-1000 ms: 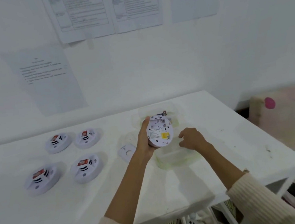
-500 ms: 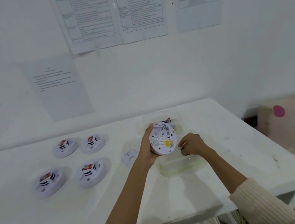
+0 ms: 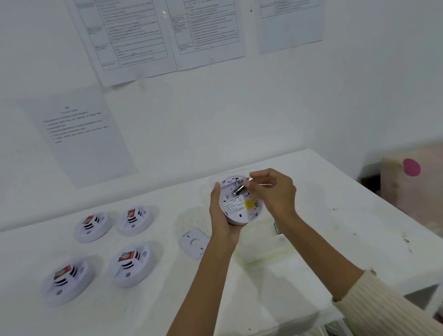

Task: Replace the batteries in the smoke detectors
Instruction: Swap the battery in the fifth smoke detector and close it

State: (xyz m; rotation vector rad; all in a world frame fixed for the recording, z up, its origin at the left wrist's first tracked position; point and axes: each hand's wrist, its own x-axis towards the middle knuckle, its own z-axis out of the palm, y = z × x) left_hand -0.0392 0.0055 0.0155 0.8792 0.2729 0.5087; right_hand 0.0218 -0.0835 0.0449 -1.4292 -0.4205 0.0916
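In the middle of the frame my left hand (image 3: 222, 219) gripped the smoke detector (image 3: 240, 208), back facing me, above the table (image 3: 339, 226), and my right hand (image 3: 275, 193) had just come up from below it pinching a battery (image 3: 239, 191) at the open slot, so seating it seemed next.

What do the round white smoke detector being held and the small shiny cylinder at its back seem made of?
Round white smoke detector: probably moulded plastic, matte; its even white shell carries printed labels. Small shiny cylinder, pinched by the right hand: apparently metal-cased, glossy; it glints silver and dark.
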